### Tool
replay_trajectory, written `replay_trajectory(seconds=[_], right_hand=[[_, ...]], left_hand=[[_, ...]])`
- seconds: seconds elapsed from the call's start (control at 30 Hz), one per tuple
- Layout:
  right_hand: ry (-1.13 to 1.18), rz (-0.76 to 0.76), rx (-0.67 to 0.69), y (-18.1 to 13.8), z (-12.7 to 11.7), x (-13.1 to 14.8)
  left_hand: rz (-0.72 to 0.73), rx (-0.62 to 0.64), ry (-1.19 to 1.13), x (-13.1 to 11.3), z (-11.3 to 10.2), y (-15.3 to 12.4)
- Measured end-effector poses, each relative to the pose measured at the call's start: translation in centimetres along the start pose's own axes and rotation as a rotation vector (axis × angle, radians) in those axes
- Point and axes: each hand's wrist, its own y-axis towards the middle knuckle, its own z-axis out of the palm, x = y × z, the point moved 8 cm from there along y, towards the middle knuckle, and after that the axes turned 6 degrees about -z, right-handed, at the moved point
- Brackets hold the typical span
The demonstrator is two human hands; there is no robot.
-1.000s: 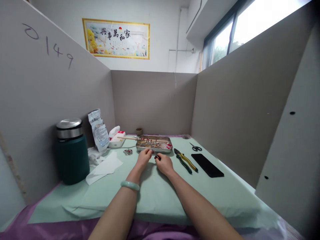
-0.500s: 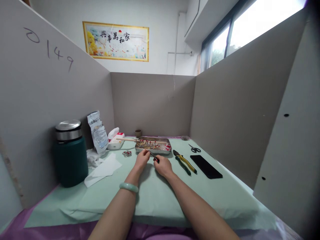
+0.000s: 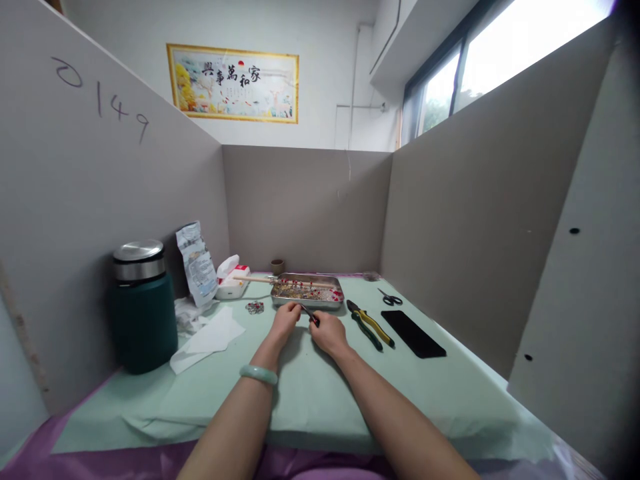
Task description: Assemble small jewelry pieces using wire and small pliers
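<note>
My right hand [image 3: 328, 331] is closed around the dark handles of a small pair of pliers [image 3: 311, 315], whose tip points toward my left fingers. My left hand [image 3: 287, 319] is pinched at that tip; whatever it holds is too small to make out. A pale green bangle [image 3: 259, 375] circles my left wrist. Just beyond both hands sits a metal tray [image 3: 307, 304] with red beads and small gold-coloured pieces inside. On the cloth left of the tray lies a small heap of red and silvery beadwork [image 3: 255, 307].
Larger pliers [image 3: 370, 325] with green and yellow handles, a black phone [image 3: 413, 333] and scissors [image 3: 390, 298] lie to the right. At left are a dark green flask [image 3: 143, 313], a foil pouch [image 3: 197, 263], white paper [image 3: 207, 339] and a tissue pack [image 3: 233, 283]. Grey partitions [image 3: 305, 207] enclose the table.
Both hands stay nearly in place with the pliers' tip at the left fingers. The whole view has shifted very slightly; nothing on the table has visibly moved.
</note>
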Motion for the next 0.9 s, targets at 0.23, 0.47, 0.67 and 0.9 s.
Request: replay_trajectory(seconds=[0.23,0.47,0.67,0.9], right_hand=[[-0.039,-0.017,-0.007,0.1,0.2,0.0],[-0.079,-0.025,-0.004,0.1,0.4,-0.3],[-0.134,-0.011,0.027,0.1,0.4,-0.4],[-0.125,-0.003,0.040,-0.2,-0.1,0.0]], left_hand=[[0.000,-0.003,0.014,-0.2,0.0,-0.2],[0.030,0.034,0.100,-0.5,0.4,-0.5],[0.019,0.025,0.184,-0.1,0.5,-0.2],[-0.083,0.108,-0.008,0.7,1.1,-0.3]])
